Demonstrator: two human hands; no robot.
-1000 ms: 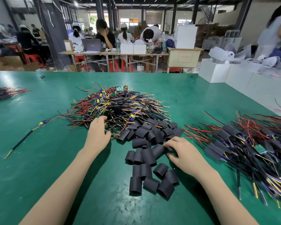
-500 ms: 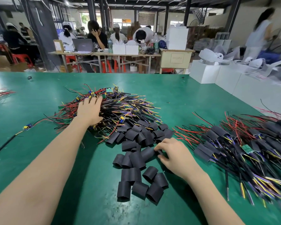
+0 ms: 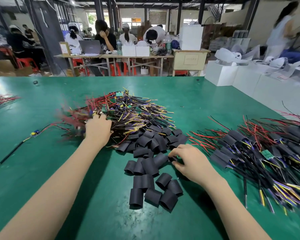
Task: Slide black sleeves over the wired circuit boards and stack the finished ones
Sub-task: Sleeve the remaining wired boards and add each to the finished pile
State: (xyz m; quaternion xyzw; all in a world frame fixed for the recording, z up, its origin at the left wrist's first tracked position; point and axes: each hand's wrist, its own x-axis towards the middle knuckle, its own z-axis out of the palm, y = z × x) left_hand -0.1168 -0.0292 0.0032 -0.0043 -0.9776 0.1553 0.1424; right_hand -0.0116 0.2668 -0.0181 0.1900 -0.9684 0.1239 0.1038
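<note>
A big heap of unsleeved wired circuit boards [image 3: 128, 115] lies in the middle of the green table [image 3: 42, 170]. My left hand [image 3: 98, 129] reaches into its left side, fingers curled into the wires, which blur around it. Loose black sleeves [image 3: 151, 170] are scattered in front of the heap. My right hand [image 3: 189, 161] sits at their right edge and pinches one black sleeve [image 3: 171, 158] between thumb and fingers. The stack of sleeved boards [image 3: 267, 153] lies at the right.
A single wired board [image 3: 35, 133] with a long black lead lies at the left. More red wires [image 3: 2, 98] show at the far left edge. White boxes [image 3: 232, 75] line the table's right rear. People work at desks beyond.
My left hand moved away from the sleeves and up into the left side of the wire heap, stirring the wires. My right hand stayed at the sleeves, fingers closing on one.
</note>
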